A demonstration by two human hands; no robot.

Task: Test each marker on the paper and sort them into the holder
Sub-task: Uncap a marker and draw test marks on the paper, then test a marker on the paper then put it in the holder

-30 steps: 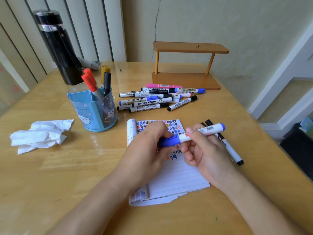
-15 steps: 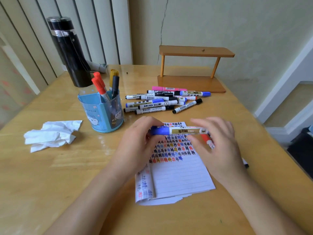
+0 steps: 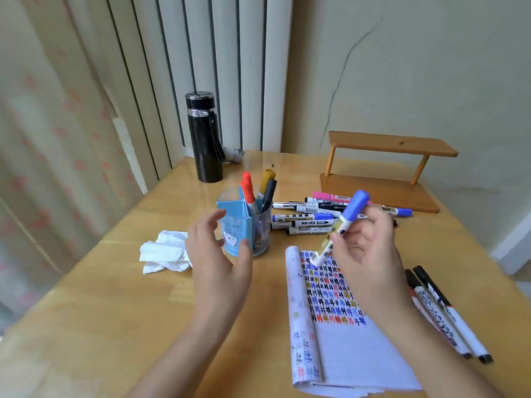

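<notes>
My right hand [image 3: 365, 254] grips a blue-capped marker [image 3: 343, 222], tilted with the cap up and its lower end over the top of the lined paper [image 3: 353, 349]. The paper carries rows of coloured test marks. My left hand [image 3: 218, 259] hovers with spread fingers just in front of the blue holder [image 3: 238, 228], holding nothing. The holder stands left of the paper with two red markers [image 3: 248, 191], a gold one and a black one in it. A heap of loose markers [image 3: 310, 216] lies behind the paper. Two or three more markers [image 3: 442, 311] lie to the right of the paper.
A crumpled white tissue [image 3: 163, 251] lies left of the holder. A black flask [image 3: 205, 139] stands at the table's back left. A small wooden shelf [image 3: 385, 170] sits at the back right against the wall. The table edge falls off to the right.
The marker was held level between both hands. My left hand has let go and moved left toward the holder. My right hand now holds the marker alone, tipped upright. The view has lifted.
</notes>
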